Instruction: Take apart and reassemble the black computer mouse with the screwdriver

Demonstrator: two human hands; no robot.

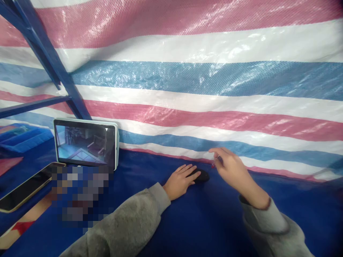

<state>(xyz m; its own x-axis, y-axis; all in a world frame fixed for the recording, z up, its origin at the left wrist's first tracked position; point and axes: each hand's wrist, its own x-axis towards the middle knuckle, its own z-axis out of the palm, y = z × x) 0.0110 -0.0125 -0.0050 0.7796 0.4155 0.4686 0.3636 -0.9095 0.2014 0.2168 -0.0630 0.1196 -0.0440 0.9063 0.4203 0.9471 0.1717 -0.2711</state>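
My left hand lies palm down on the blue tabletop, its fingers stretched out and slightly spread. Its fingertips rest over the left part of a black rounded object that looks like a computer mouse. To the right of that object, my right hand is raised above the tabletop near the striped sheet, with the fingers bent and drawn together in a pinch-like shape. A tiny reddish spot shows by its fingers; whether they hold it I cannot tell.
A tablet-like screen in a pale case stands at the left. Before it lie a dark phone and a pixelated patch. A blue tray is at the far left, beside blue metal bars. A striped plastic sheet hangs behind.
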